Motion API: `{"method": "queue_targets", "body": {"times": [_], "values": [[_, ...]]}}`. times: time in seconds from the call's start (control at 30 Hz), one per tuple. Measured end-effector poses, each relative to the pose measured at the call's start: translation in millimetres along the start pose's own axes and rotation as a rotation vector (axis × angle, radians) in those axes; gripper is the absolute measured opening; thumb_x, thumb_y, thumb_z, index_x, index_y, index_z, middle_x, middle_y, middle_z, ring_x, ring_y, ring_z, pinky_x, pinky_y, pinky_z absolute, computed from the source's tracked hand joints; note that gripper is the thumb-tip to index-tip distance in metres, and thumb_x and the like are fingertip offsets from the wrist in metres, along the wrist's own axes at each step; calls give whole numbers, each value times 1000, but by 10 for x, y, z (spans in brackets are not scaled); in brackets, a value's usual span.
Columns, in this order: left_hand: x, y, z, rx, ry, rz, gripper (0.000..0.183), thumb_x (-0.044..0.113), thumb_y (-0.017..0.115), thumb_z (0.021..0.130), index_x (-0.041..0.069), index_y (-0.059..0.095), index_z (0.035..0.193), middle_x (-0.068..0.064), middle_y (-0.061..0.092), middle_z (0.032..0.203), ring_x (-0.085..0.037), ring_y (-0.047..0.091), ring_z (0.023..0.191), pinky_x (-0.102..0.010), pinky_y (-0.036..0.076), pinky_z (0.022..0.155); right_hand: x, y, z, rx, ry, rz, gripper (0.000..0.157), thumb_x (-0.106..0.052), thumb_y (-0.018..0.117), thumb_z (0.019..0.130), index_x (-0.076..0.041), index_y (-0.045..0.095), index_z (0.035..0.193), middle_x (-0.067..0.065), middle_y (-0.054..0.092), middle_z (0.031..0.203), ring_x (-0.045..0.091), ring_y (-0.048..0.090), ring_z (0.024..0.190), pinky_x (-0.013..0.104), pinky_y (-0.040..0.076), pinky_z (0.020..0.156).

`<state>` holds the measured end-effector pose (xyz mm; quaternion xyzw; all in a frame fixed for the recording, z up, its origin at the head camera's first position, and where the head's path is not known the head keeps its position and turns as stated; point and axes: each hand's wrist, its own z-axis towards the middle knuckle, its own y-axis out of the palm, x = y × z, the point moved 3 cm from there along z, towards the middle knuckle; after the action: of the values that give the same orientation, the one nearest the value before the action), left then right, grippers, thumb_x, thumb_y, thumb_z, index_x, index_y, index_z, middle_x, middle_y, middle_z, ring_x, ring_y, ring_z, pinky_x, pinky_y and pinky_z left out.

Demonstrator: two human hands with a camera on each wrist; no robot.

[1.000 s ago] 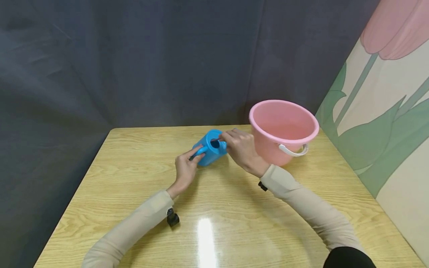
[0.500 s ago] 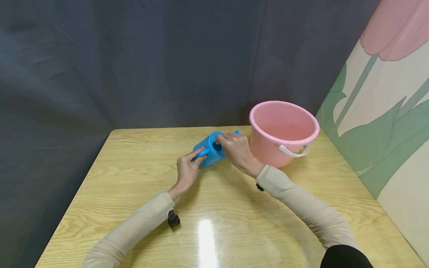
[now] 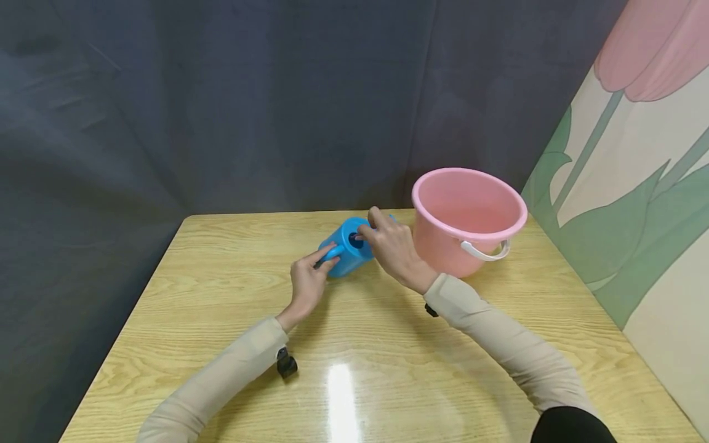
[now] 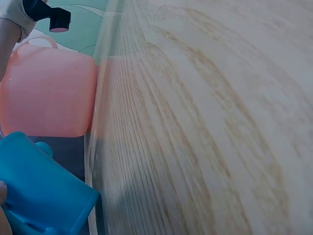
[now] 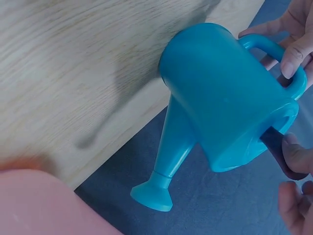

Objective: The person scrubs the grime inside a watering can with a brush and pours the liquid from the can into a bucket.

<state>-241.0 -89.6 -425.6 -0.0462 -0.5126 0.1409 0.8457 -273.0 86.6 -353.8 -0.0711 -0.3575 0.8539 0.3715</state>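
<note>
Left hand [image 3: 306, 284], fingers curled, grips handle [image 5: 266, 44] of blue watering can [image 5: 210, 93], far middle of table [image 3: 221, 295]. Right hand [image 3: 396, 251] pinches dark strip [image 5: 275, 145] poking from the can's opening; pink bucket [image 3: 440, 243] near, to the right.

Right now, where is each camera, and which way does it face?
Head: worn there, facing forward and down at the wooden table; left hand, right hand, beige sleeves show.
Left wrist: worn there, facing across the table; fingers and right cuff show.
Right wrist: worn there, facing the blue plastic watering can; both hands show.
Wrist views share the can and pink plastic bucket.
</note>
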Motion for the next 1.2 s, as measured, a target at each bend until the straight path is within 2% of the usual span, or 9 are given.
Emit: {"method": "queue_targets", "body": {"times": [0.07, 0.13, 0.17, 0.3, 0.47, 0.67, 0.93, 1.03, 1.2], "values": [[2, 3, 1, -2, 3, -6, 31, 2, 71, 90, 0, 69, 121, -12, 68, 118, -27, 64, 112, -40, 53, 89, 1, 1, -4, -1, -5, -1, 12, -18, 78, 86, -8, 71, 84, 6, 42, 75, 17, 40, 53, 27, 36, 36], [1, 4, 1, 0, 2, -10, 31, 2, 71, 90, 0, 69, 121, -13, 68, 118, -28, 62, 114, -42, 53, 90, 4, 0, -11, 1, -11, 1, 14, -21, 78, 85, -9, 70, 83, 4, 43, 70, 16, 41, 51, 27, 36, 36], [0, 5, 3, 0, -1, -9, 31, 2, 71, 90, 0, 69, 121, -13, 68, 118, -28, 62, 115, -43, 52, 93, 4, -1, -14, 1, -12, 2, 14, -22, 78, 86, -10, 71, 84, 4, 44, 69, 16, 42, 50, 27, 36, 37], [-1, 4, 9, 7, -16, -7, 31, 2, 71, 89, 0, 69, 120, -12, 69, 118, -27, 67, 106, -41, 54, 82, 2, -12, -27, 2, -17, -5, 17, -26, 77, 86, -10, 70, 84, 3, 47, 63, 16, 47, 48, 29, 36, 36], [-3, 11, 14, 2, -12, -4, 31, 2, 71, 89, 0, 69, 121, -13, 69, 117, -28, 65, 111, -43, 54, 89, -7, -4, -36, -13, 53, 58, 16, -25, 77, 86, -11, 71, 90, 3, 59, 62, 18, 58, 50, 33, 41, 36], [-11, 8, 9, 11, -4, 4, 31, 3, 71, 89, 0, 70, 120, -14, 69, 117, -28, 65, 111, -44, 54, 88, 26, 24, 2, -34, 261, 274, 13, -22, 78, 87, -10, 78, 93, 2, 71, 69, 12, 61, 51, 32, 46, 43], [5, -2, 5, 12, -11, -1, 32, 2, 72, 89, -1, 69, 121, -15, 67, 119, -30, 60, 117, -47, 49, 96, 138, 71, -18, -142, 761, 762, 22, -24, 77, 89, -6, 76, 104, 5, 73, 76, 14, 69, 60, 31, 58, 56], [10, 0, 5, 11, -13, 3, 32, 3, 72, 90, -1, 69, 121, -16, 67, 119, -31, 60, 117, -47, 49, 97, 131, 64, -21, -133, 818, 857, 24, -24, 77, 89, -4, 74, 104, 10, 73, 80, 20, 71, 64, 34, 59, 59], [10, 6, 6, 13, -11, 8, 31, 4, 72, 90, 0, 69, 121, -16, 67, 119, -30, 60, 117, -47, 49, 97, 91, 55, 2, -79, 820, 961, 21, -18, 75, 91, 2, 71, 97, 17, 71, 80, 26, 72, 68, 35, 60, 62]]}}
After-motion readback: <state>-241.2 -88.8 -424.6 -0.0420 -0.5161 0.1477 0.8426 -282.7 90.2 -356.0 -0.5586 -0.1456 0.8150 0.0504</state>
